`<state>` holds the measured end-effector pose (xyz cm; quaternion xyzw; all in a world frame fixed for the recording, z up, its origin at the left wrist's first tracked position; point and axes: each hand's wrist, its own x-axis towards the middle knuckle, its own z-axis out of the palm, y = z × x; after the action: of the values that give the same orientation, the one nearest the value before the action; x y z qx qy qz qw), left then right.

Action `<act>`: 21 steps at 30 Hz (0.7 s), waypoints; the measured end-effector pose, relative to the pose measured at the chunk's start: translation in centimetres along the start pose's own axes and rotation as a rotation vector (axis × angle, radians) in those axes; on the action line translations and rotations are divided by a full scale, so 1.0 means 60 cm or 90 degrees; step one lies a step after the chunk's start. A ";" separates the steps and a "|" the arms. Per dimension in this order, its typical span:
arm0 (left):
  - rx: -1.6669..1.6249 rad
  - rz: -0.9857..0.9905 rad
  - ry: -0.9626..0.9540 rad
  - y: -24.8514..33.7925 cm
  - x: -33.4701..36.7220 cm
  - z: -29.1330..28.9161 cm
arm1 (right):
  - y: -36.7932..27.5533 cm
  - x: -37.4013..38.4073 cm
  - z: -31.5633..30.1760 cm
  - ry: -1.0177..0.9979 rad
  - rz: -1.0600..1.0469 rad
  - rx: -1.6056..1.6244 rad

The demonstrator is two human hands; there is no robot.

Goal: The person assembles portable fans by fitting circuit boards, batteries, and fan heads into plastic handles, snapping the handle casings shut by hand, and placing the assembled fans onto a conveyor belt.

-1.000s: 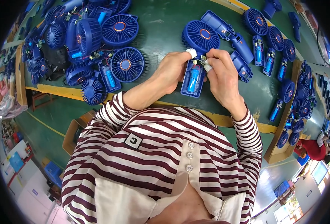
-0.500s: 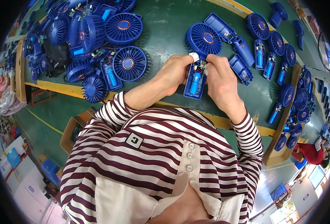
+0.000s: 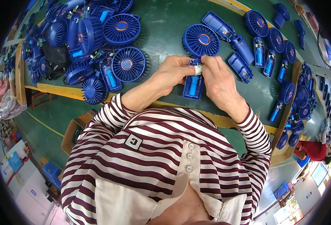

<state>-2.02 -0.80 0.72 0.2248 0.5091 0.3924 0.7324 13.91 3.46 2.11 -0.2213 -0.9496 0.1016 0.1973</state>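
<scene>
In front of me on the green table lies a blue handheld fan (image 3: 201, 40), its round grille pointing away and its open handle toward me. A light-blue cylindrical battery (image 3: 193, 85) shows inside the handle. My left hand (image 3: 169, 76) grips the handle from the left, its thumb, with a white wrap (image 3: 198, 69) at the tip, lying across the upper handle. From the right, my right hand (image 3: 221, 83) has its fingers bent and pressed to the handle just below the grille. What those fingertips pinch, if anything, is hidden. The thumb and fingers cover most of the handle's circuit board.
Blue fans and wired parts (image 3: 86, 35) are heaped at the left. Loose blue handle shells (image 3: 240, 66) lie right of the fan. Farther right are several open fans (image 3: 259, 56) and a wooden-edged box (image 3: 281, 155) of fans. A yellow table edge (image 3: 225, 122) runs before me.
My left thumb has moved from the handle's upper left edge down across the circuit board. The fan has shifted slightly left, and my right fingers have drawn in closer to the left thumb.
</scene>
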 end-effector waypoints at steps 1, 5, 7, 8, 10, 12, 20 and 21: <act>0.000 0.001 0.000 0.000 0.000 0.000 | 0.000 0.000 0.000 0.000 0.000 0.000; 0.002 0.005 -0.013 -0.002 0.000 -0.002 | -0.001 -0.001 0.000 -0.013 -0.003 -0.002; 0.003 0.003 -0.014 -0.005 0.003 -0.004 | 0.000 -0.001 0.000 -0.020 -0.004 -0.004; 0.004 0.002 -0.015 -0.006 0.004 -0.005 | 0.002 -0.003 0.001 -0.012 -0.003 0.003; -0.001 -0.002 -0.018 -0.007 0.006 -0.005 | 0.002 -0.004 0.001 -0.005 -0.001 0.011; -0.007 -0.007 -0.022 -0.012 0.009 -0.008 | 0.001 -0.003 0.000 0.005 0.012 0.015; -0.057 0.001 -0.106 -0.011 0.012 -0.016 | 0.003 -0.009 0.010 0.030 0.007 -0.018; -0.058 0.002 -0.104 -0.011 0.012 -0.017 | 0.004 -0.009 0.011 0.040 0.008 -0.019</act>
<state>-2.59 -0.67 -0.56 0.2231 0.4288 0.3968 0.7803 14.17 3.33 1.25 -0.2329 -0.9430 0.0817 0.2233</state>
